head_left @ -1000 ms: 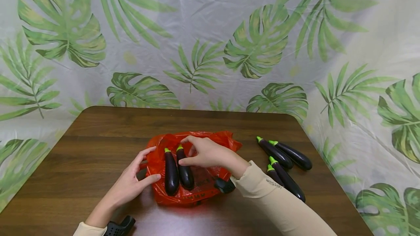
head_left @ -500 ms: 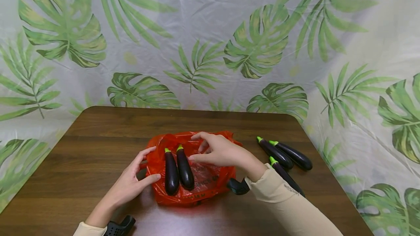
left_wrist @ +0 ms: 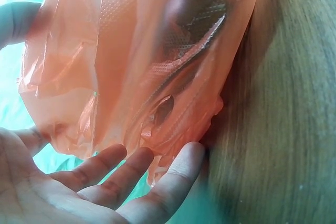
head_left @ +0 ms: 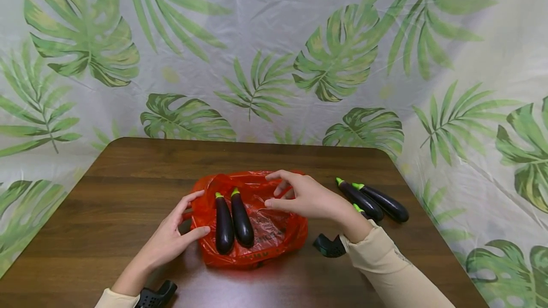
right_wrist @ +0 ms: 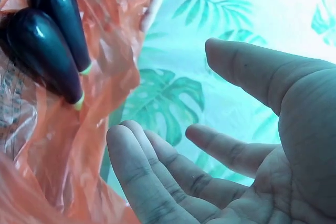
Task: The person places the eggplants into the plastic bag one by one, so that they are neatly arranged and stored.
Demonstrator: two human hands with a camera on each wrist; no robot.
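Observation:
Two dark eggplants, a left one (head_left: 224,225) and a right one (head_left: 242,220), lie side by side in the open red plastic bag (head_left: 274,258), green stem ends away from me. My left hand (head_left: 173,232) rests against the bag's left side, its fingers relaxed and touching the plastic in the left wrist view. My right hand (head_left: 306,196) hovers over the bag's right part, thumb and fingers apart. In the right wrist view nothing sits between its fingers, and both eggplants show to their left.
On the table's right side lie more eggplants: a far one (head_left: 383,202), one beside it (head_left: 359,198), and a green stem end (head_left: 358,209) partly hidden by my right arm. Brown wooden table (head_left: 141,175); leaf-print curtain (head_left: 265,37) behind it.
My right hand has let go of the right eggplant in the bag and moved right, away from it. My right forearm now covers more of the loose eggplants. The left hand has stayed put.

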